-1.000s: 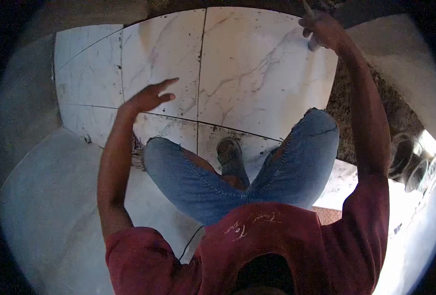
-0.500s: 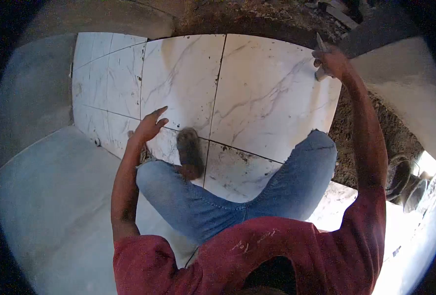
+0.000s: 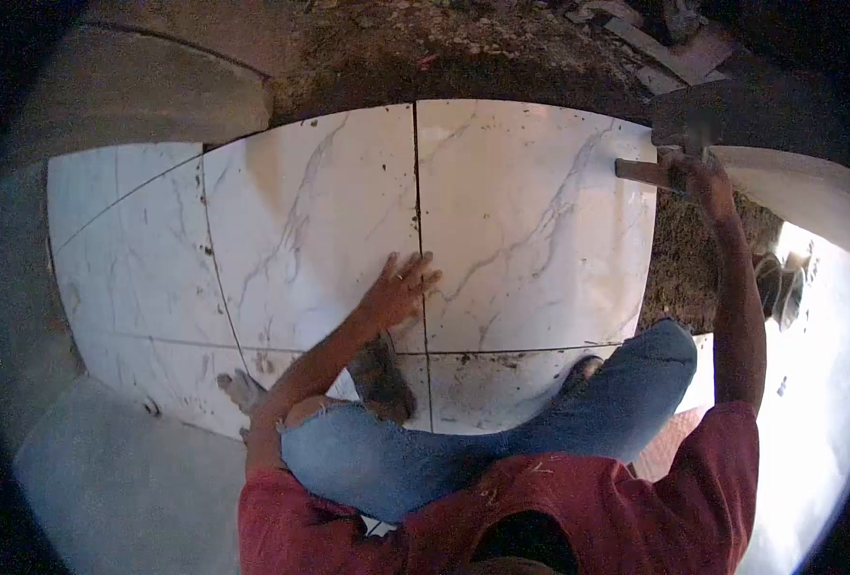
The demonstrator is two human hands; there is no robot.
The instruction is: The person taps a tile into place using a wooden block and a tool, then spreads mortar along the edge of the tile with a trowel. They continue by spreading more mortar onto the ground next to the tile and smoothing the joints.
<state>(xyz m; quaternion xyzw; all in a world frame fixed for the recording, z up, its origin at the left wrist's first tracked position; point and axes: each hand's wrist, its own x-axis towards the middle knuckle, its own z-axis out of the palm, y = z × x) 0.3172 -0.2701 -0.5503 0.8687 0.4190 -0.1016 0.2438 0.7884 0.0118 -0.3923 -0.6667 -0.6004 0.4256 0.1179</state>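
My left hand (image 3: 398, 290) lies with fingers spread over the joint between two large marbled white tiles. The left one of these is a wide tile (image 3: 320, 211) with grey veins; the right tile (image 3: 530, 220) has a long diagonal vein. At the right tile's far right edge, my right hand (image 3: 705, 182) is closed around a wooden-handled tool (image 3: 643, 172). The blunt handle end points left, over the tile's corner area. The tool's other end is blurred and partly hidden by the fingers.
Rough soil and rubble (image 3: 425, 48) border the tiles at the far side, with broken tile strips (image 3: 650, 50) farther right. Bare dirt (image 3: 684, 259) runs along the right edge. My shoe (image 3: 382, 379) stands on the nearer tiles. A grey slab (image 3: 137, 470) lies at lower left.
My left hand has moved right and flattened out over the tile joint. My right hand has shifted right with the tool, whose handle now points left. The view has shifted and turned.
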